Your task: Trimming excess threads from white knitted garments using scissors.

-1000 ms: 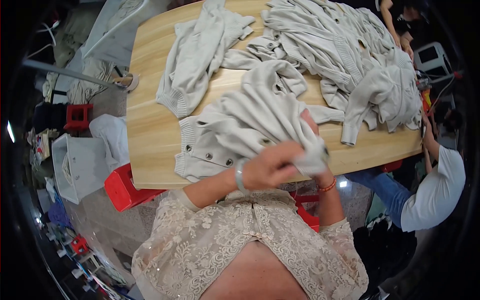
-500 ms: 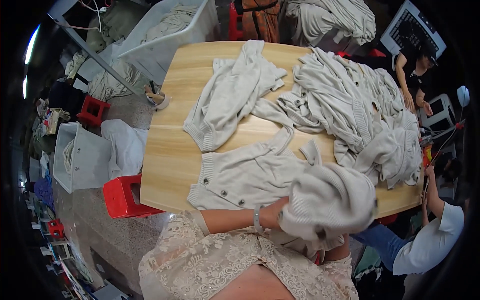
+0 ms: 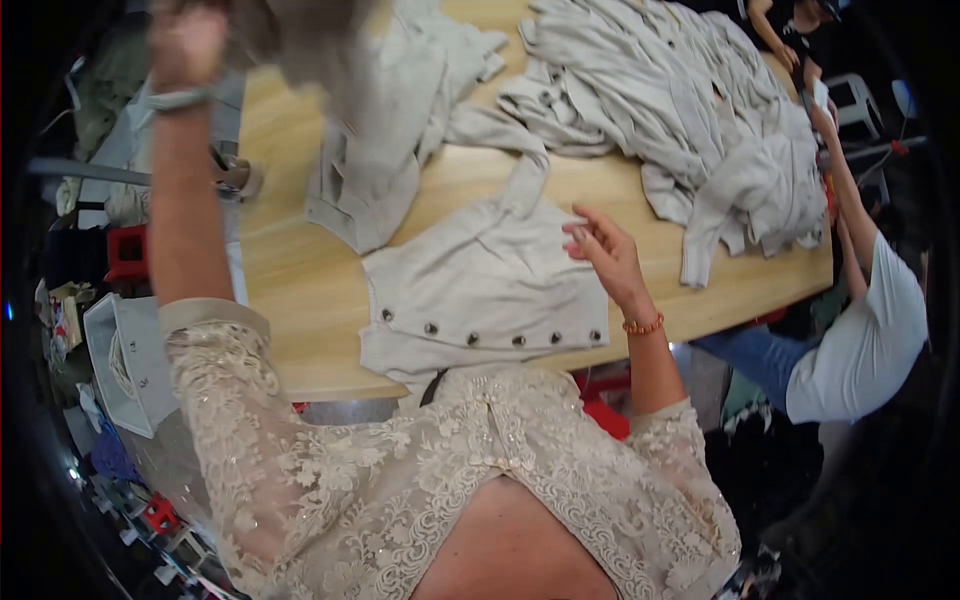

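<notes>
My left hand (image 3: 188,48) is raised at the far left, blurred by motion. From it hangs a bunched grey-beige knitted cardigan (image 3: 305,45), also smeared and cut off by the upper edge. My right hand (image 3: 612,258), fingers apart and holding nothing, hovers at the right side of a buttoned cardigan (image 3: 470,275). That cardigan lies flat at the table's near edge, with a row of dark buttons along its near side and one sleeve stretching away. Beyond it, another folded knit garment (image 3: 375,165) lies to the left, partly behind the raised one.
A large heap of similar knits (image 3: 680,120) covers the right of the wooden table (image 3: 290,330). One person in a white shirt (image 3: 860,330) is at the right; another in black (image 3: 800,40) is at the far right. A white bin (image 3: 130,360) and red stool (image 3: 127,252) stand left.
The bunched cardigan has swung from the near right up to the far left with my left hand. My right hand has come into sight, open, and the flat cardigan's buttoned front is uncovered.
</notes>
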Motion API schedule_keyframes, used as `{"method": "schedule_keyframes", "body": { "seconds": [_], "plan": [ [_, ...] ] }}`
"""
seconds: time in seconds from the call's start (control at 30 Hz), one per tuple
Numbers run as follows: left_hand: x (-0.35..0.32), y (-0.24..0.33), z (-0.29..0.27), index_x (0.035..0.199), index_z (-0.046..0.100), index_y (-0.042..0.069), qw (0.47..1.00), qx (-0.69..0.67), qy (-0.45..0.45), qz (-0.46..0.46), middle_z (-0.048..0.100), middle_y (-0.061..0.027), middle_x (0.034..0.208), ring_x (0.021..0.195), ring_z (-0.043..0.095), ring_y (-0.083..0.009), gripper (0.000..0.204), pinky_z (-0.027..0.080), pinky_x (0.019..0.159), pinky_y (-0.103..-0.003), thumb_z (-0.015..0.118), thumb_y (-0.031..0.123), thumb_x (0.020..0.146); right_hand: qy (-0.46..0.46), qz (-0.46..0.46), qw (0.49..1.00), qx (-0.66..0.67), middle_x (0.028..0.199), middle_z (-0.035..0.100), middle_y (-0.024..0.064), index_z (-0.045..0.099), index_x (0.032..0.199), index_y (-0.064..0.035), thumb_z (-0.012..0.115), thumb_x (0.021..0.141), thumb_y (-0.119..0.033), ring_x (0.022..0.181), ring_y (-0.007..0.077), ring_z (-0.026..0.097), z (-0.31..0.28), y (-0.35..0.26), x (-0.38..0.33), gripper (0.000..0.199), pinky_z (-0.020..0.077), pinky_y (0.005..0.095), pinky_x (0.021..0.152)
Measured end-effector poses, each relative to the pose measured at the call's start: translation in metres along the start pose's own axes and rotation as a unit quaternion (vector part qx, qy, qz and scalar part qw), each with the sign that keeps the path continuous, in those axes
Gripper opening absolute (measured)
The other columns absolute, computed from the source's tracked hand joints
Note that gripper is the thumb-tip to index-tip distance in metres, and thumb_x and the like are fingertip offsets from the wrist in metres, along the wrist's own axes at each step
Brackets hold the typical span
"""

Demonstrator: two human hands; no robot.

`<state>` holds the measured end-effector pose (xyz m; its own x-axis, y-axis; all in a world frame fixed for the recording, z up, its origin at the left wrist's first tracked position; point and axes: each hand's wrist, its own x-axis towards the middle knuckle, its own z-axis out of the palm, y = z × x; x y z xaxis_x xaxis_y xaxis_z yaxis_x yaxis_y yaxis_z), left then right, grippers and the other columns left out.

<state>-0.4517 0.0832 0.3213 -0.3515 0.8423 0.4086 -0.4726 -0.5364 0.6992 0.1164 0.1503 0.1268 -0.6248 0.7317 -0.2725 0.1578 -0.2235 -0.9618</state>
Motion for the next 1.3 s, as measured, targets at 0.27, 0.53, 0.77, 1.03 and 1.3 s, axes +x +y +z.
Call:
{"method": "schedule_keyframes", "body": {
  "seconds": [0.27,0.53,0.77,1.03,1.3],
  "plan": [
    [-0.218,-0.166,0.065,0.116,0.057,0.005,0.818,0.546,0.001,-0.181,0.06,-0.01,0.111,0.102,0.058,-0.0176,0.04,0.046,0.089,-0.031,0.069,0.015,0.08,0.077,-0.078,0.918,-0.381,0.096,0.061,0.0129,0.059,0.108,-0.007,0.07,0.075,-0.013,0.083,0.0272,0.061,-0.037,0.101,-0.04,0.035,0.0493,0.0362,0.075],
    [-0.418,-0.235,0.071,0.123,0.052,0.014,0.576,0.737,-0.217,-0.279,0.048,-0.0127,0.123,0.116,0.045,-0.031,0.067,0.035,0.095,-0.042,0.076,0.015,0.061,-0.069,-0.052,0.842,-0.533,0.11,0.051,0.0067,0.056,0.11,-0.0142,0.077,0.063,-0.02,0.107,0.0279,0.046,-0.032,0.124,-0.107,0.051,0.0379,0.0425,0.089],
    [-0.416,-0.261,0.041,0.125,0.054,0.013,0.605,0.753,-0.163,-0.199,0.048,-0.016,0.128,0.119,0.044,-0.0347,0.064,0.037,0.099,-0.044,0.072,0.005,0.064,-0.036,-0.161,0.814,-0.557,0.131,0.044,0.0109,0.053,0.125,-0.015,0.071,0.073,-0.019,0.124,0.0328,0.038,-0.051,0.149,-0.074,0.055,0.0302,0.0454,0.104],
    [-0.419,-0.279,0.028,0.109,0.062,0.01,0.643,0.738,-0.111,-0.171,0.055,-0.0161,0.118,0.112,0.05,-0.0346,0.039,0.043,0.095,-0.041,0.064,0.001,0.071,-0.092,-0.19,0.789,-0.577,0.137,0.043,0.0092,0.051,0.128,-0.0163,0.075,0.069,-0.029,0.126,0.0332,0.038,-0.077,0.13,-0.047,0.064,0.0325,0.0426,0.105],
    [-0.409,-0.266,0.028,0.1,0.065,0.009,0.647,0.738,-0.037,-0.188,0.062,-0.0112,0.107,0.103,0.056,-0.0309,0.028,0.047,0.087,-0.039,0.056,-0.002,0.075,-0.102,-0.168,0.827,-0.526,0.125,0.052,0.0064,0.064,0.11,-0.0176,0.064,0.074,-0.006,0.103,0.0302,0.052,-0.089,0.126,-0.061,0.038,0.046,0.0395,0.087]
  ]
}}
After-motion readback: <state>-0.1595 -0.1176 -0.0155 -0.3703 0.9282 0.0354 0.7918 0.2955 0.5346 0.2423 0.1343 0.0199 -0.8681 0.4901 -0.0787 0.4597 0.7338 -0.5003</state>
